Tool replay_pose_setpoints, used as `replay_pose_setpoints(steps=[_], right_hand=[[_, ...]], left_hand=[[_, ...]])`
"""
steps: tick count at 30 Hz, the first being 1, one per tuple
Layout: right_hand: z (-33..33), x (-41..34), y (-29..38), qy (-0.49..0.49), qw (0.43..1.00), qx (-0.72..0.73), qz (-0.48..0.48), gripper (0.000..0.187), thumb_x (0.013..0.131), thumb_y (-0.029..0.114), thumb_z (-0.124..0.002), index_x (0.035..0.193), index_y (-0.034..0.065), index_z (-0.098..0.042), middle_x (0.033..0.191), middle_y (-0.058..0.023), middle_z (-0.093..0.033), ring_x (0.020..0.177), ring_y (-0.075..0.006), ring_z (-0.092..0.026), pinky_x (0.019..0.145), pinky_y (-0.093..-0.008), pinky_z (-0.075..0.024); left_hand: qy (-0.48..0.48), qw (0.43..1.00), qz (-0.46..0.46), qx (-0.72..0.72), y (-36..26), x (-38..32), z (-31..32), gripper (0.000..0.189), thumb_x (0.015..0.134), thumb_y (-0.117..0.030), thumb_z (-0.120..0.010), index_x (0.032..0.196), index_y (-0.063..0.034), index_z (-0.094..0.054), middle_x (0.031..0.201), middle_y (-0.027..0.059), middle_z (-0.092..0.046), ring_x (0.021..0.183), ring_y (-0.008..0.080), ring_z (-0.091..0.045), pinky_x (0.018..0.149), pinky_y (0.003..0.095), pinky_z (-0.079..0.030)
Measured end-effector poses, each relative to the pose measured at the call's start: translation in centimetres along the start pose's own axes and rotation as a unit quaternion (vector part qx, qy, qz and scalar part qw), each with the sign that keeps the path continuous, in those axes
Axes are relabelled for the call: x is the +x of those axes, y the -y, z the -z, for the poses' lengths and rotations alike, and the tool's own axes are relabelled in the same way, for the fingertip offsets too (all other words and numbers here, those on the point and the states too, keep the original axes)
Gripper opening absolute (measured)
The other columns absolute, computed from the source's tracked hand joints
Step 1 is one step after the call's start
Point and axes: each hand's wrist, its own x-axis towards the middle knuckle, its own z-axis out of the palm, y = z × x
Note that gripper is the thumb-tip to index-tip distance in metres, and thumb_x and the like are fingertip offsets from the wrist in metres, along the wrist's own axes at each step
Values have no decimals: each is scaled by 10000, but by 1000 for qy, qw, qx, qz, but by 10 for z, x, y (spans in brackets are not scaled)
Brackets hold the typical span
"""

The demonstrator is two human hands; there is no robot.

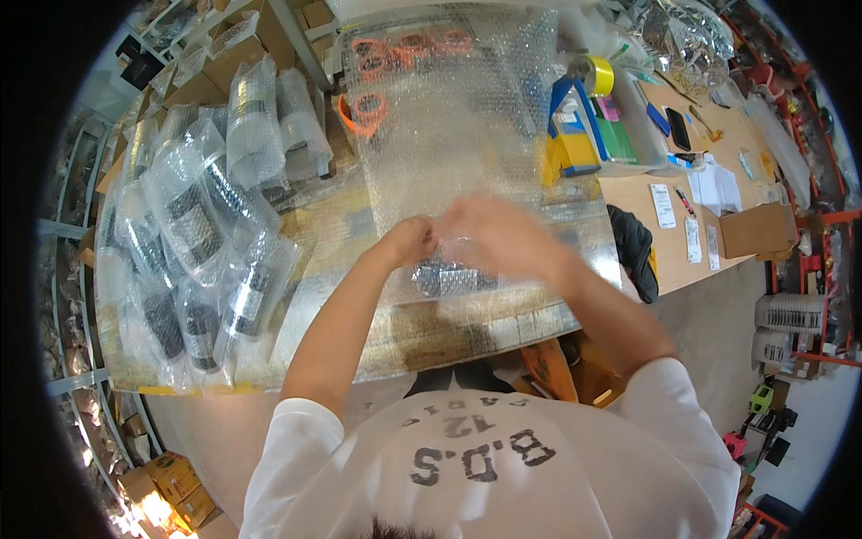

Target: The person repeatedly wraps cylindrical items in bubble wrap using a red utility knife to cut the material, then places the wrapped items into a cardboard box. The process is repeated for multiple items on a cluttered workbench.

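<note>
A sheet of bubble wrap (438, 148) lies over the worktable in front of me. At its near end, a dark object with a pale label (458, 277) shows through the plastic, partly covered by my right hand. My left hand (412, 241) is at the left of that object, its fingers curled; whether they pinch the film cannot be told. My right hand (495, 232) is blurred and close beside the left one, over the wrap. Orange-handled scissors (369, 111) and other orange rings lie under or at the edge of the sheet's far part.
Several bubble-wrapped dark cylindrical items (195, 229) are heaped at the left. At the right stand a plastic bin (646, 145) and a roll of yellow tape (598, 75). A side table holds a phone (678, 129), papers and a cardboard box (757, 230).
</note>
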Motion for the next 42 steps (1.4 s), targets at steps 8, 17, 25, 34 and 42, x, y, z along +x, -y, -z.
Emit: replay_pose_setpoints(steps=[8,17,25,34,42], right_hand=[[-82,-35,-33,20,985,-161,-64,1012,596,278,-861,1439,69,-342,1230,-243,-483,1121,-387,-511,957,-455,-413],[-154,-82,5,45,997,-27,-57,982,544,278,-844,1359,-47,-404,1181,-245,-535,1052,-384,-558,891,-456,-459],[-28,35,-113,311,936,-57,-154,916,581,790,-690,1228,142,-658,1347,-111,-526,1282,-275,-449,1014,-437,-388],[-66,-182,-134,-58,937,-59,-340,549,752,328,-753,1159,16,-556,1094,-204,-594,1036,-387,-564,873,-462,-466],[-85,-250,-122,-223,824,247,-459,394,866,198,-611,1182,-14,-509,897,-130,-589,843,-254,-594,769,-367,-484]], left_hand=[[-73,972,-183,127,-64,49,40,404,834,-230,-651,1216,-119,-581,1226,147,-582,1105,273,-567,985,430,-432],[130,942,-159,265,-3,23,-31,577,898,-486,-578,1439,-380,-410,1583,-70,-240,1473,207,-184,1194,538,-108],[-99,993,-5,65,-79,21,14,752,772,-430,-716,1403,-133,-436,1435,95,-430,1272,289,-463,1051,495,-362],[137,981,81,112,-84,49,35,1034,560,-451,-837,1425,-107,-386,1310,128,-531,1139,332,-560,941,408,-470],[68,956,8,285,-142,-40,-52,1010,602,-494,-832,1430,-130,-382,1358,143,-487,1181,354,-507,942,509,-418]])
